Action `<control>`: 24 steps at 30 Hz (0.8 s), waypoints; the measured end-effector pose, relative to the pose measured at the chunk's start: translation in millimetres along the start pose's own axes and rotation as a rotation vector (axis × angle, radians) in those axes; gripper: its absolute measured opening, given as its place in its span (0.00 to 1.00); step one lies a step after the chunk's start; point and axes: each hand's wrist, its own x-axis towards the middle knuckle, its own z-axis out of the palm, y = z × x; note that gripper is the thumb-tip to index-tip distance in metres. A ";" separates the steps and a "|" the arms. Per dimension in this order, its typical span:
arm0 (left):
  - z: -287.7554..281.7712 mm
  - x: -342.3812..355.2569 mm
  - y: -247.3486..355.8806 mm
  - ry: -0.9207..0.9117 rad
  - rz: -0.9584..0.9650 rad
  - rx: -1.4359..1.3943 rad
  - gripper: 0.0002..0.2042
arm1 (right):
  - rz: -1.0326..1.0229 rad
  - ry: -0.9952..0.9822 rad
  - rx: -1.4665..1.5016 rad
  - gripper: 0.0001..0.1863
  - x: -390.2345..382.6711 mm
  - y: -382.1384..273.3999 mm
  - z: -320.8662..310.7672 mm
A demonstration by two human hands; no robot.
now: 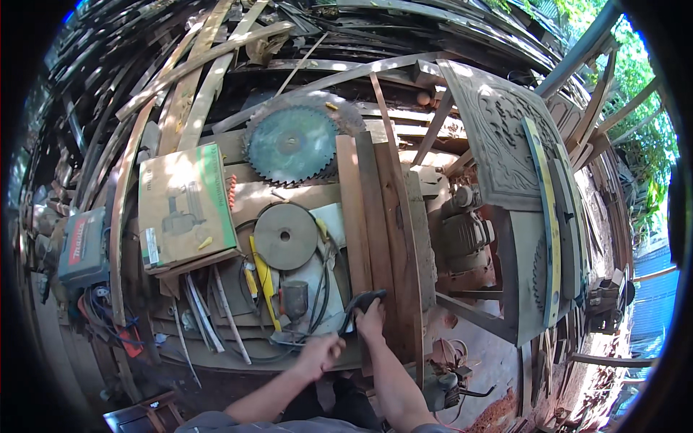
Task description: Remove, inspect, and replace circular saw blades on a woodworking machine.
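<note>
My right hand point(370, 317) is closed on a dark curved object point(368, 297), too small to identify, with a hose or cord running from it, beside upright-lying wooden planks point(369, 216). My left hand point(324, 353) is lower and to the left, fingers curled near a dark hose along the bench's front; what it holds, if anything, I cannot make out. Just beyond them lie a spray gun with a metal cup point(294, 299), a yellow tool point(265, 281) and a round grey disc point(267, 235) with a centre hole.
Behind sits a toothed saw blade point(285, 141); left, a cardboard box point(180, 195) and teal tool case point(81, 245). Right are a carved panel point(498, 130), a yellow straightedge point(548, 252) on a saw table, and motors point(462, 238). Stacked timber point(361, 14) fills the back.
</note>
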 end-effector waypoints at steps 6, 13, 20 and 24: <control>-9.3 -30.7 -139.4 -0.031 -0.288 0.090 0.08 | -0.034 0.101 0.008 0.38 4.1 6.8 -7.9; -4.2 -86.7 -145.0 0.032 0.197 -0.035 0.04 | -0.077 0.225 0.029 0.37 -3.0 14.5 2.9; -50.7 -171.5 -140.7 0.037 0.357 0.172 0.08 | -0.018 0.159 0.079 0.21 -185.2 44.2 -28.5; -52.7 -202.2 -164.6 -0.163 0.322 0.294 0.12 | 0.019 0.085 0.037 0.21 -336.1 147.2 -19.8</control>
